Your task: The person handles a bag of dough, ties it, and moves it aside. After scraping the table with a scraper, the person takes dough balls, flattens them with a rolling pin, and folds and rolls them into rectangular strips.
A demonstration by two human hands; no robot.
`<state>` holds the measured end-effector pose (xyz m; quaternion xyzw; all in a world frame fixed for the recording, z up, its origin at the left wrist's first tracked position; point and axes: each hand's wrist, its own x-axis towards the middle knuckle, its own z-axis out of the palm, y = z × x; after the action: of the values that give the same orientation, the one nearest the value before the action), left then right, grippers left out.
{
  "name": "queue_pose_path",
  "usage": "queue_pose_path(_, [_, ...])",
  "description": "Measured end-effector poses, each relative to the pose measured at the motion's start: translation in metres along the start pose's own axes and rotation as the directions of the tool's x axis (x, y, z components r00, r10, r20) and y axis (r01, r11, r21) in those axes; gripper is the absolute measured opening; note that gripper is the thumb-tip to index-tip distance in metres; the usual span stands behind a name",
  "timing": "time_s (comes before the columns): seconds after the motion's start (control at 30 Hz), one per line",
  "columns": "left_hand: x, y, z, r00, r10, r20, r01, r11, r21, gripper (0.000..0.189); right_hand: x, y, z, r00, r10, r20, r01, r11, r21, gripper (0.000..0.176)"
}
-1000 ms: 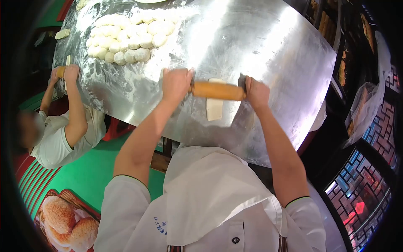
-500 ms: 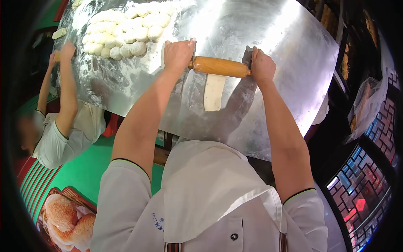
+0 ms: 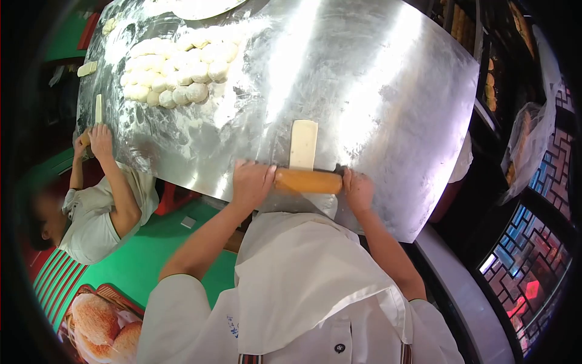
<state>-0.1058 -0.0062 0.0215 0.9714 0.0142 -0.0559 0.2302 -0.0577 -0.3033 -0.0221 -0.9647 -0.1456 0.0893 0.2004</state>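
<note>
A wooden rolling pin (image 3: 308, 181) lies crosswise over a long flat strip of dough (image 3: 303, 144), close to the table edge in front of my apron. My left hand (image 3: 252, 184) is closed round the pin's left handle. On the other end, my right hand (image 3: 358, 190) grips the right handle. Most of the strip shows beyond the pin, flat on the metal surface. What lies directly beneath the pin is hidden.
Floured dough balls (image 3: 176, 73) sit in rows on the metal table (image 3: 388, 139). At left, a co-worker (image 3: 100, 206) holds another rolling pin near a dough strip (image 3: 98, 109). Part of a round white item (image 3: 206, 7) shows at the far edge. Baked goods (image 3: 490, 85) stand at right.
Both my hands have drawn the rolling pin toward my body, so the strip now shows on the far side of it. The co-worker's hands have also moved back toward their body.
</note>
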Motion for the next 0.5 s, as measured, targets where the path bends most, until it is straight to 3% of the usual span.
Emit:
queue_pose_path(0.03, [0.015, -0.002, 0.003, 0.999, 0.038, -0.031, -0.039, 0.999, -0.017, 0.031, 0.012, 0.005, 0.001, 0.999, 0.037, 0.004, -0.037, 0.999, -0.038, 0.035])
queue_pose_path(0.13, [0.089, -0.013, 0.020, 0.985, -0.017, -0.170, 0.030, 0.997, 0.072, 0.037, 0.087, 0.018, 0.002, 0.992, 0.110, -0.063, -0.119, 0.980, -0.160, 0.042])
queue_pose_path(0.23, [0.169, -0.016, 0.005, 0.977, -0.206, -0.051, 0.211, 0.969, 0.128, 0.043, 0.173, 0.019, -0.019, 0.976, 0.198, -0.094, -0.214, 0.958, -0.192, 0.048])
queue_pose_path(0.3, [0.194, -0.018, 0.003, 0.975, -0.210, -0.067, 0.217, 0.968, 0.127, 0.043, 0.201, 0.021, -0.025, 0.978, 0.194, -0.071, -0.204, 0.957, -0.207, 0.049])
queue_pose_path(0.4, [0.175, -0.009, -0.002, 0.972, -0.235, -0.012, 0.235, 0.961, 0.143, 0.040, 0.173, 0.019, -0.018, 0.982, 0.176, -0.070, -0.187, 0.963, -0.192, 0.049])
queue_pose_path(0.5, [0.101, -0.009, 0.010, 0.987, -0.085, -0.136, 0.099, 0.990, 0.096, 0.034, 0.096, 0.020, 0.003, 0.994, 0.107, -0.026, -0.109, 0.984, -0.141, 0.046])
